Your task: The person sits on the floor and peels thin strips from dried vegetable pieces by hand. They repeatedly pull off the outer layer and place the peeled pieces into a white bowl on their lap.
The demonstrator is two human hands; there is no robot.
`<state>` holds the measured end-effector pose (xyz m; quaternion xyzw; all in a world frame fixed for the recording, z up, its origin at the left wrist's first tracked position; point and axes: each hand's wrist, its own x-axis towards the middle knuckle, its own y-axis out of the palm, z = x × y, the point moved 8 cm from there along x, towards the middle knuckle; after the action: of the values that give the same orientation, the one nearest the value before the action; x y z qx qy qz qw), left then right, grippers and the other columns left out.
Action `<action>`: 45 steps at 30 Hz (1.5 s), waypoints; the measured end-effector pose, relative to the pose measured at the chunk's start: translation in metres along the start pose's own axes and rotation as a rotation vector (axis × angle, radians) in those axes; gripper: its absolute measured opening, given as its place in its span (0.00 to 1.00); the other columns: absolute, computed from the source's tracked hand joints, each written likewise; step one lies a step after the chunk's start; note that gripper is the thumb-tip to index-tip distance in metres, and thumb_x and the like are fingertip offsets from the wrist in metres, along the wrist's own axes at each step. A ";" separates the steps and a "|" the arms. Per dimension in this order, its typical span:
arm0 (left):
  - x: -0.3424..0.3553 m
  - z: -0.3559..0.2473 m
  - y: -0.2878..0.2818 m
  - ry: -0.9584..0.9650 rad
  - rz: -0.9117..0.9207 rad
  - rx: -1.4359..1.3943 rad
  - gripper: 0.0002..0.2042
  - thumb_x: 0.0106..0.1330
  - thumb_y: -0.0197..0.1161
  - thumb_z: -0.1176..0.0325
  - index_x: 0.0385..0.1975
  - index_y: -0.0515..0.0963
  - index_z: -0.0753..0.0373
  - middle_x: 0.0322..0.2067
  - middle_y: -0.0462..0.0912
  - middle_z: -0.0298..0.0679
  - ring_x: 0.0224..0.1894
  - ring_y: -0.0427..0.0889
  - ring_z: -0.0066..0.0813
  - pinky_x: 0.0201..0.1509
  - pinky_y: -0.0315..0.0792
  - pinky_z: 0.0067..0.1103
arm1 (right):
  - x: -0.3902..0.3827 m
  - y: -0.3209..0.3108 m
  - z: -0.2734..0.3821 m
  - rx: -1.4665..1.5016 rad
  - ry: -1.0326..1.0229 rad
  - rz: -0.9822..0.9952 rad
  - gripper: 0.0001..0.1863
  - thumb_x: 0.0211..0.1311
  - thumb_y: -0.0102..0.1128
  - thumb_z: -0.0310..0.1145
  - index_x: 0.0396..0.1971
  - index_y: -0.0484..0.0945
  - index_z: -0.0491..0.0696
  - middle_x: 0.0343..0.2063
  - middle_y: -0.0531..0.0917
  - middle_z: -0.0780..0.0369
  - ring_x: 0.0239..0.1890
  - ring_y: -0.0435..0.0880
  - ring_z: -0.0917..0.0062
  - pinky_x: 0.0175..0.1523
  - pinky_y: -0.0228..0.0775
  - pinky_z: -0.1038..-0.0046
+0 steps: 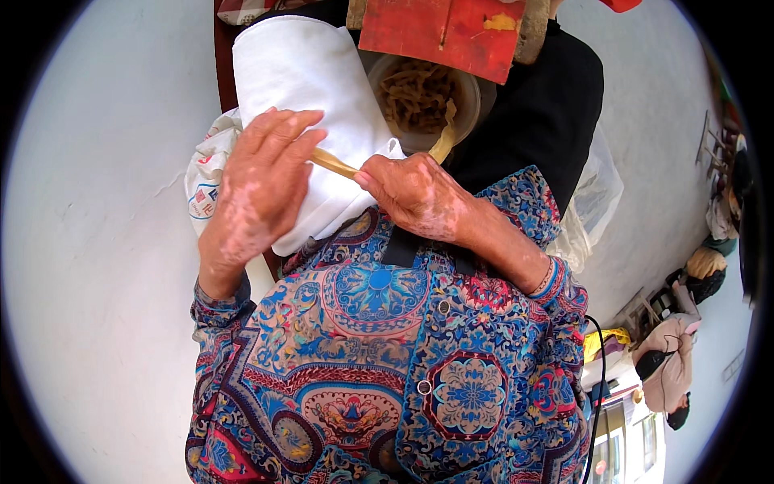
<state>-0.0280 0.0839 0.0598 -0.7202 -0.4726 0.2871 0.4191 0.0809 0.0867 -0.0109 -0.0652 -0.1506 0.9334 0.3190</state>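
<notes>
A narrow yellowish-tan strip (333,164) stretches between my hands above a white cloth (310,68) spread over my left thigh. My right hand (423,196) is closed round the strip, thumb and fingers pressed together. Beyond that hand the strip's flatter, wider tail (444,141) hangs toward a pale tub (470,89). My left hand (270,173) lies over the strip's other end with its fingers stretched out; its thumb and palm side are hidden. Inside the tub are several similar brown-tan strips (419,93), loosely tangled.
A worn red board (439,32) on a wooden support overhangs the tub's far edge. White plastic bags (211,165) lie beside my left leg, and a clear bag (595,198) beside my right. A person (665,363) is far off at the right. A black cable (598,387) runs by my right side.
</notes>
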 end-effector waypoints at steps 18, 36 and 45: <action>-0.054 0.016 0.005 -0.127 0.471 -0.655 0.11 0.63 0.59 0.68 0.21 0.72 0.66 0.13 0.69 0.40 0.14 0.71 0.34 0.21 0.64 0.27 | -0.014 0.014 0.030 0.124 -0.111 0.121 0.12 0.63 0.55 0.36 0.25 0.70 0.43 0.15 0.74 0.55 0.17 0.75 0.58 0.22 0.64 0.60; 0.013 -0.021 0.006 0.110 -0.213 -0.437 0.14 0.59 0.57 0.79 0.46 0.74 0.72 0.44 0.79 0.52 0.45 0.81 0.42 0.41 0.78 0.24 | -0.002 -0.035 0.027 0.096 -0.137 -0.203 0.06 0.64 0.49 0.28 0.32 0.69 0.41 0.16 0.73 0.52 0.21 0.75 0.55 0.23 0.65 0.60; 0.019 -0.028 0.031 0.102 -0.110 -0.324 0.13 0.53 0.62 0.83 0.40 0.75 0.72 0.39 0.79 0.52 0.35 0.82 0.46 0.35 0.79 0.27 | -0.013 -0.028 -0.008 0.372 0.181 -0.129 0.16 0.69 0.47 0.37 0.28 0.72 0.38 0.16 0.69 0.55 0.17 0.68 0.73 0.24 0.60 0.71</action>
<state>0.0156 0.0855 0.0464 -0.7651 -0.5294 0.1468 0.3359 0.1090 0.1017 -0.0087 -0.0791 0.0497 0.9131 0.3969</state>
